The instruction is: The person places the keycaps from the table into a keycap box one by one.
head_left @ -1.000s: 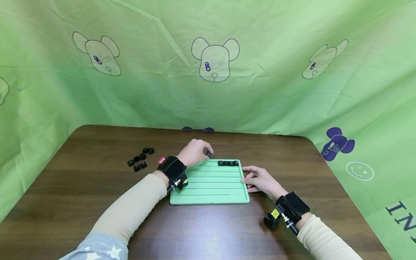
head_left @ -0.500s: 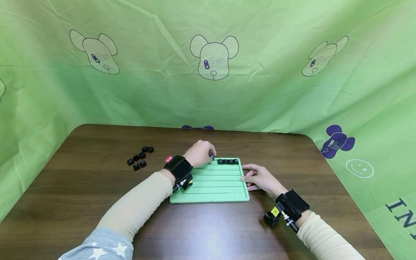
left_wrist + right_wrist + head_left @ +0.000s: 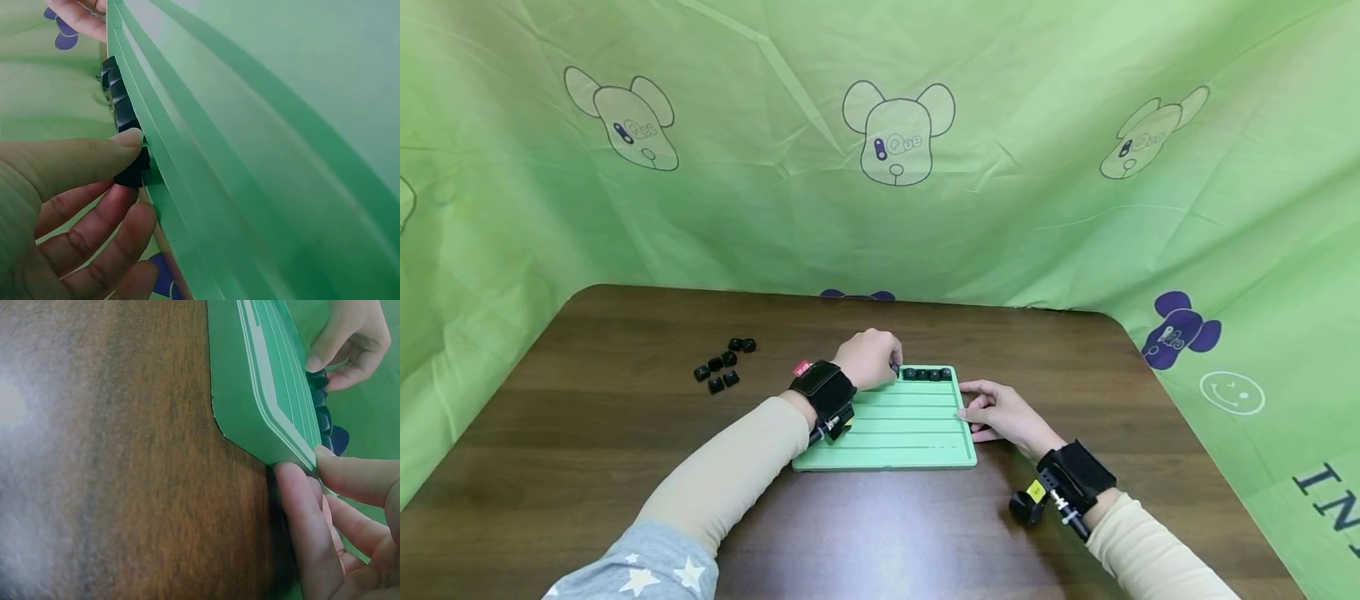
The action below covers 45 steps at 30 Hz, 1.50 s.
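A mint-green ridged tray (image 3: 895,425) lies on the table, with a row of several black keycaps (image 3: 927,375) along its far groove at the right. My left hand (image 3: 869,358) reaches across the tray's far left corner. Between thumb and fingers it pinches one more black keycap (image 3: 130,172), close to the left end of that row and over the far groove. At the tray's right edge, my right hand (image 3: 1006,418) grips the side, its thumb (image 3: 350,475) on the rim and the other fingers at the side and below.
Several loose black keycaps (image 3: 715,364) are scattered on the brown wooden table (image 3: 625,433), left of the tray. A green printed cloth (image 3: 760,192) hangs behind the table and down its right side. Both wrists wear black straps with cameras.
My left hand has moved right along the tray's far edge, bringing the pinched keycap up to the row. The right hand keeps its hold on the tray.
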Available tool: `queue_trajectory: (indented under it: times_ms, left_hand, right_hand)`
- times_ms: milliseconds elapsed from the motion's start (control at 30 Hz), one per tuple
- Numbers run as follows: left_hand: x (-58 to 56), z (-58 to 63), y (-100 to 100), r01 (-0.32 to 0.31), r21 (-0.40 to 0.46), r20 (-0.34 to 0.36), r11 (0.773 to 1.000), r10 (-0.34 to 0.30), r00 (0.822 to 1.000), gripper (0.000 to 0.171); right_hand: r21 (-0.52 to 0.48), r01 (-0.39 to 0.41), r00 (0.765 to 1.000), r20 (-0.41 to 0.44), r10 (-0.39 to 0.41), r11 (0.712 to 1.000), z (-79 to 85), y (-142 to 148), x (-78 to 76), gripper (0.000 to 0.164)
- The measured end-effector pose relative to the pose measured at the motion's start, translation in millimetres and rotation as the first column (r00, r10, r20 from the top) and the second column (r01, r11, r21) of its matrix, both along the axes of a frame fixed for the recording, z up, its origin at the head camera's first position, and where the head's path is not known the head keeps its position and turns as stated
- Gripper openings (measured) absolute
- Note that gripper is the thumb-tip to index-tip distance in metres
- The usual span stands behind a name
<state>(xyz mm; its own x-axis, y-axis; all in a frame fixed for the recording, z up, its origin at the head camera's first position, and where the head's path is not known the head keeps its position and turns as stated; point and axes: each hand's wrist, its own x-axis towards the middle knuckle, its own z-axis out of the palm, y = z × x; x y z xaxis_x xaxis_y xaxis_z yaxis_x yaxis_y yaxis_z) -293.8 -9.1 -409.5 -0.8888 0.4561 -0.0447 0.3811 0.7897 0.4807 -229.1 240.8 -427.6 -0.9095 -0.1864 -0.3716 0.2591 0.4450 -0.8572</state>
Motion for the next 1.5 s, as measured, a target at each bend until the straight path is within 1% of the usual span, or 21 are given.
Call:
queue_trajectory:
  times_ms: [167,300,500,700,900,1033,1267,1400,1500]
  left_hand:
    - [0.2,2.2,3.7,0.009,-0.01,-0.011,1.0,-0.009,1.0,0.01]
    - [1.1,1.3,5.4,0.015,-0.009,-0.019,1.0,-0.015,1.0,0.011]
    - [1.4,-1.0,7.5,0.004,-0.016,-0.001,1.0,-0.004,1.0,0.012]
    - [2.2,0.9,9.2,0.003,-0.017,0.01,1.0,-0.003,1.0,0.013]
    - [0.7,-1.5,9.6,0.003,-0.015,0.011,1.0,-0.002,1.0,0.013]
    - [0.6,-1.1,9.0,0.005,-0.009,0.02,1.0,-0.005,1.0,0.013]
    - [1.6,-0.8,6.3,0.011,0.018,0.031,1.0,-0.012,0.999,0.015]
    - [1.0,-1.5,2.2,0.017,0.039,0.042,0.999,-0.019,0.999,0.017]
    - [0.7,-0.4,-2.8,0.018,0.043,0.035,0.999,-0.02,0.999,0.018]
  right_hand:
    - [-0.008,0.014,1.0,0.0,-0.014,1.0,0.3,2.3,-1.0,0.057]
    - [-0.011,0.026,1.0,0.004,-0.026,1.0,-0.2,2.9,-1.7,0.057]
    - [-0.009,0.009,1.0,0.0,-0.009,1.0,0.1,1.6,0.0,0.058]
    - [-0.01,0.017,1.0,0.002,-0.017,1.0,-1.2,2.0,0.0,0.058]
    - [-0.008,0.013,1.0,0.0,-0.013,1.0,-2.6,2.4,-2.0,0.056]
    - [-0.017,0.005,1.0,-0.008,-0.005,1.0,-2.7,1.9,-1.3,0.057]
    - [-0.011,0.014,1.0,-0.007,-0.014,1.0,-1.8,0.9,0.5,0.057]
    - [-0.011,0.018,1.0,-0.006,-0.018,1.0,-2.3,0.8,1.4,0.057]
    - [-0.012,0.014,1.0,-0.01,-0.014,1.0,-2.7,0.7,1.8,0.058]
